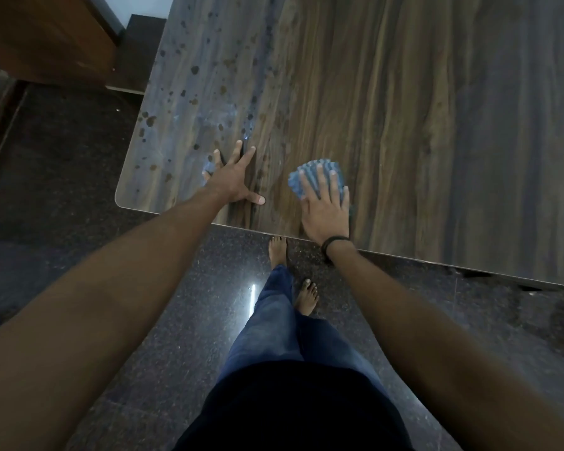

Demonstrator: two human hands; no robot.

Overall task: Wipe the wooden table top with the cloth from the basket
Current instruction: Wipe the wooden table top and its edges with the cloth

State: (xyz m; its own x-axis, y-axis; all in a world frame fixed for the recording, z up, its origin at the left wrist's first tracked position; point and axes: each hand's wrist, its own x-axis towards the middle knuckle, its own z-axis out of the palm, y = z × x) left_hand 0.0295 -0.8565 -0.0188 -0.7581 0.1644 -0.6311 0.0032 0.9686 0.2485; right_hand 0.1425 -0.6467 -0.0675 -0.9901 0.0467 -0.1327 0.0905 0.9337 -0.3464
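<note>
Out beyond the left hand (232, 180), dark droplet spots speckle the glossy brown wood-grain table top (404, 109); that hand lies flat, fingers splayed and straight, bracing on the surface and holding nothing. Just beside it to the right, the right hand (326, 206) presses the blue nubbly-textured cloth (318, 167) down with straight fingers, near the table's near edge. It looks soft, light and floppy, best driven under a flat palm.

Polished dark speckled floor (62, 157) reflects a light streak (253, 297); a brown wooden panel (46, 34) stands top-left.
</note>
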